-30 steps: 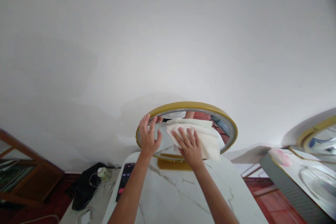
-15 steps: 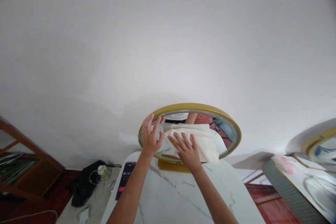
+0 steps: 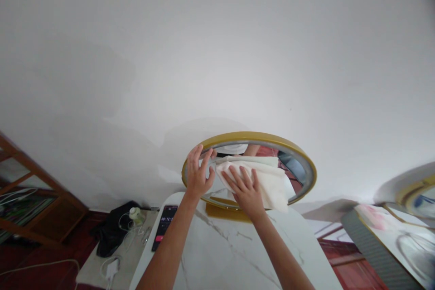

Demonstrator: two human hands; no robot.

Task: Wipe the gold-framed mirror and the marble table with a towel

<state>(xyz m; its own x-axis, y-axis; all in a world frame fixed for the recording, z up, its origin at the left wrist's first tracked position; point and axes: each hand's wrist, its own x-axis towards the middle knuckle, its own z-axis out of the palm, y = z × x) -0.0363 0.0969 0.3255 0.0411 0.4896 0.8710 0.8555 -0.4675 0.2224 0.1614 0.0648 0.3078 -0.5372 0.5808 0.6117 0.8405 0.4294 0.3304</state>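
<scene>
The left hand [image 3: 199,179] is standing wide at the left side of the mirror [image 3: 248,137], its fingers spreading upward, the longest ones reaching the gold rim and the thumb standing well apart over the glass. Whether its fingertips are gripping the rim or only resting there, I cannot tell. The right hand [image 3: 249,195] is lying flat with its fingers spreading over the cloth [image 3: 272,181], holding it against the lower middle of the glass without closing around it. The cloth is covering much of the glass, its folded upper edge running just right of the left thumb and its lower right corner hanging over the bottom of the rim. The mirror is leaning back, standing on its gold base [image 3: 227,213] at the far end of the white table [image 3: 231,258], near the wall [image 3: 217,45]. Above the cloth, the glass is reflecting part of an arm and something red. The phone [image 3: 163,224] is lying at the table's left edge, showing a timer, with the left forearm partly covering it. Lower down on the left, a bottle [image 3: 137,216] is standing beside a black bundle [image 3: 112,231], with cables lying nearby. On the right, a ribbed grey cabinet [image 3: 377,253] is standing apart from the table.
</scene>
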